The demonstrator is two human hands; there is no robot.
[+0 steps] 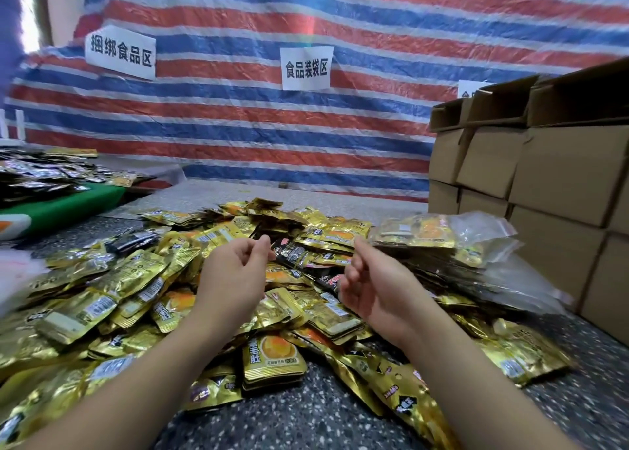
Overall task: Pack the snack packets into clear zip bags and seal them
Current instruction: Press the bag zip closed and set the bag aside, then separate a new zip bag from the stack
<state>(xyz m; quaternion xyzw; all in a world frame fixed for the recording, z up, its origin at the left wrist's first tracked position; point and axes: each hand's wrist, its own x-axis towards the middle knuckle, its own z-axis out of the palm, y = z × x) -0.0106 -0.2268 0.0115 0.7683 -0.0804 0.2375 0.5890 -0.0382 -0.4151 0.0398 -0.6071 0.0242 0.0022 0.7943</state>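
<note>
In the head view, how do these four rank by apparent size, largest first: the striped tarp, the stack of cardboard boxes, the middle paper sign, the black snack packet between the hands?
1. striped tarp
2. stack of cardboard boxes
3. middle paper sign
4. black snack packet

The sign hangs farther away, so its true size against the packet is unsure.

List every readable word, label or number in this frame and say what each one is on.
"捆绑食品区": left paper sign on the striped tarp.
"食品装袋区": middle paper sign on the tarp.
Third paper sign, right: mostly hidden behind the cardboard boxes; unreadable.
Gold snack packets: large printed characters, small text and barcodes too blurred to read.
Filled zip bags: no legible text.
</note>
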